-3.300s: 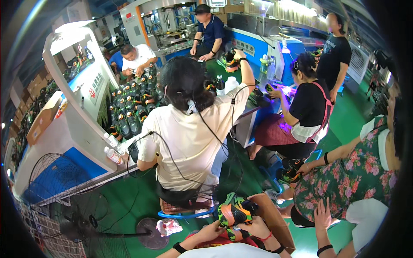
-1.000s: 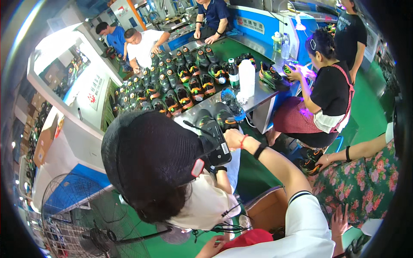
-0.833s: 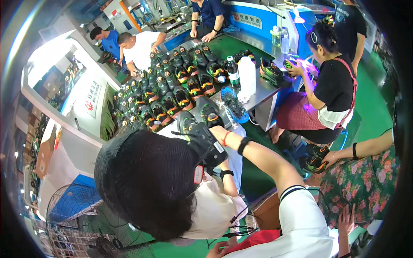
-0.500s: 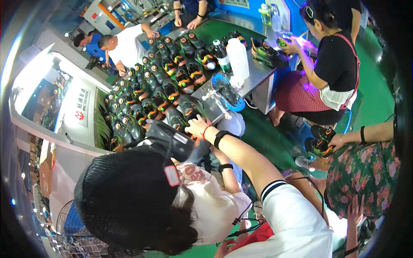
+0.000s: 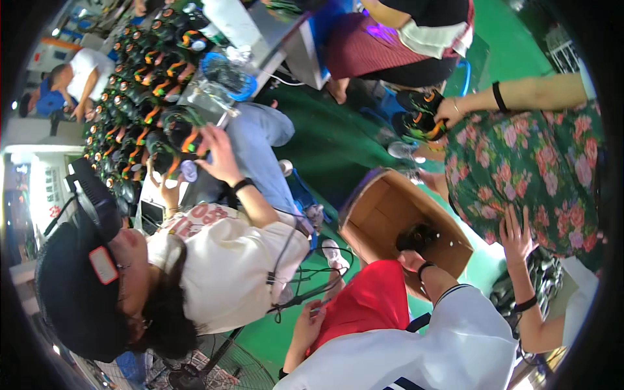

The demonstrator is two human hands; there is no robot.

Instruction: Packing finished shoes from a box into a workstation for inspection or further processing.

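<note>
My right hand (image 5: 411, 261), with a black wristband, is at the near side of an open cardboard box (image 5: 364, 195). Its fingers close on a dark shoe (image 5: 417, 238) down inside the box; the grip is partly hidden. Low in the view, beside my red shorts (image 5: 364, 302), my left hand (image 5: 305, 330) is curled closed. A small greyish thing shows at its fingertips, too small to name.
On my left a person in a black cap (image 5: 78, 292) handles black-and-orange shoes (image 5: 159, 151) at a table crowded with them. To the right, a person in a floral skirt (image 5: 520, 175) holds a pair of shoes (image 5: 419, 114). A wire fan guard (image 5: 214, 364) stands near.
My view has swung right and down. My right hand has left the shoes on the table and is now at the cardboard box. The capped person's hands have come into view on shoes.
</note>
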